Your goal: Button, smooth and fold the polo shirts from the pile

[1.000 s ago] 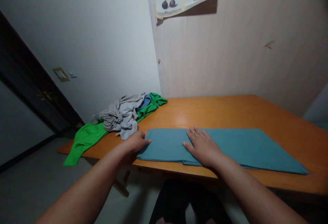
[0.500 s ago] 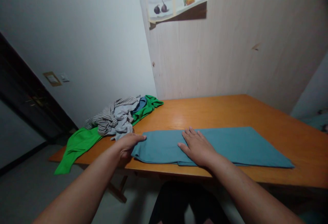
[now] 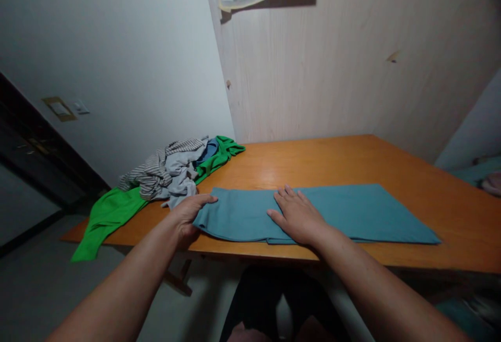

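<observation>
A folded teal cloth (image 3: 352,211) lies flat along the near side of the wooden table (image 3: 332,162). My right hand (image 3: 297,215) rests palm down on the cloth's left half, fingers stretched out. My left hand (image 3: 188,214) is at the cloth's left end, fingers extended over its corner and thumb below the edge; whether it pinches the fabric I cannot make out.
A heap of clothes (image 3: 172,172), striped, grey and blue, lies on a green garment (image 3: 105,216) that hangs over the table's left corner. Wood-panelled wall behind the table, white wall and a dark door at the left.
Both hands stay on the teal cloth; the left hand's fingers have reached further over its left corner. The view has shifted slightly right and downward.
</observation>
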A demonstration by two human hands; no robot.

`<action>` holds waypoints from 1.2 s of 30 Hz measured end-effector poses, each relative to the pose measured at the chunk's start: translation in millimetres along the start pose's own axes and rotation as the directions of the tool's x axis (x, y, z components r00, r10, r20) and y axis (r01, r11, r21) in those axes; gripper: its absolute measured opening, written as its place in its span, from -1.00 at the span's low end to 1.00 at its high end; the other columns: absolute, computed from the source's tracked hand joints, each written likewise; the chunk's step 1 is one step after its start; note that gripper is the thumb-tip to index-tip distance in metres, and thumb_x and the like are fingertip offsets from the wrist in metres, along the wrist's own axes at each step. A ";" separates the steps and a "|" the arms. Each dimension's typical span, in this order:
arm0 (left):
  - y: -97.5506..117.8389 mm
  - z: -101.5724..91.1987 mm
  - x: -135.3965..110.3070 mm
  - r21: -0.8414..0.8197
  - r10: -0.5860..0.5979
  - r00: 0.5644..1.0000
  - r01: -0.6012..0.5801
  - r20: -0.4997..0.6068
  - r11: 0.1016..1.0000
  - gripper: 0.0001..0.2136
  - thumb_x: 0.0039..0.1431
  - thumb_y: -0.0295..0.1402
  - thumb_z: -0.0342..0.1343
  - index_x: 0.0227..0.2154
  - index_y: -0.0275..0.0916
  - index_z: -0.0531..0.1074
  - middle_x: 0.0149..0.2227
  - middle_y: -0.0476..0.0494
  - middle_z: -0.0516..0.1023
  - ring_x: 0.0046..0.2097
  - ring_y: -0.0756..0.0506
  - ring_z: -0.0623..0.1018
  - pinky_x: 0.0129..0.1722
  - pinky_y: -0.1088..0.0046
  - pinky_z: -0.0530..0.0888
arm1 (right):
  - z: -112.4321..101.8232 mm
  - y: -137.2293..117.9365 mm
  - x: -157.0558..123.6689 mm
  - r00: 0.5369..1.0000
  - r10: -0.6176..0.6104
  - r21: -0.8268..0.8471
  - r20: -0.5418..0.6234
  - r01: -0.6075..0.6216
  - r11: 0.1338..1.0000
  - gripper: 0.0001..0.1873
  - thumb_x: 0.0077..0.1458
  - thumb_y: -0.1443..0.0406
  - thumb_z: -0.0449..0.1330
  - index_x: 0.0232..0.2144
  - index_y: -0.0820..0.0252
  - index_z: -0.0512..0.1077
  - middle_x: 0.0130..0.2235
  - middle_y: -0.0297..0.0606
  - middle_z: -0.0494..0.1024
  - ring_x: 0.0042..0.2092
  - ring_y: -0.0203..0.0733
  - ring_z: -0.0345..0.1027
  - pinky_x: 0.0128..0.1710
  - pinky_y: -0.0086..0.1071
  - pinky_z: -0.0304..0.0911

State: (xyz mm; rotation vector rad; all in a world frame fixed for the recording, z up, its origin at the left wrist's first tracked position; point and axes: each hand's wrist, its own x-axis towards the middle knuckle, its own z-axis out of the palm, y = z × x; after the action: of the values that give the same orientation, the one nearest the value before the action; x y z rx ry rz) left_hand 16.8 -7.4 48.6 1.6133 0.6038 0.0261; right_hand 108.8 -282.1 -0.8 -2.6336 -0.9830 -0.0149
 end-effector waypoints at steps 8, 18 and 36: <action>35.5 37.5 -5.6 -0.052 0.199 0.974 -0.195 0.108 0.979 -0.70 -0.19 -0.38 0.35 -0.35 -0.25 0.41 -0.46 0.00 0.57 -0.51 0.02 0.51 -0.46 0.53 0.46 | -2.7 -1.2 -0.8 1.000 -0.005 0.012 0.005 0.005 1.000 -0.22 0.34 -0.07 -0.09 0.37 0.37 0.19 0.42 0.05 0.10 0.47 0.12 -0.23 0.41 0.06 -0.27; 51.3 110.9 5.4 0.039 0.292 0.927 -0.309 0.234 0.950 -0.70 -0.13 -0.44 0.29 -0.27 -0.25 0.40 -0.53 0.06 0.48 -0.59 0.05 0.44 -0.60 0.60 0.30 | -3.9 -2.2 -0.7 1.000 -0.014 0.038 0.004 0.014 0.999 -0.26 0.33 0.01 -0.04 0.36 0.40 0.20 0.41 0.07 0.11 0.47 0.14 -0.24 0.41 0.09 -0.29; 34.8 140.1 16.1 0.133 0.172 0.914 -0.235 0.368 0.963 -0.81 -0.11 -0.41 0.26 -0.37 -0.23 0.42 -0.56 0.01 0.51 -0.60 0.00 0.47 -0.58 0.53 0.35 | -4.5 16.3 9.3 0.963 0.177 0.396 -0.205 -0.083 0.915 -0.31 0.22 0.33 -0.07 0.38 0.38 0.14 0.36 -0.02 0.25 0.37 -0.06 0.13 0.37 -0.17 0.04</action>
State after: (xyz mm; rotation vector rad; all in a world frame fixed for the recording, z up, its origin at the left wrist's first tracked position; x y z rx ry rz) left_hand 94.1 -130.2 54.6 1.7919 0.1587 -0.1644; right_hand 126.7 -289.1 -0.2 -2.2646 -0.6495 -0.0937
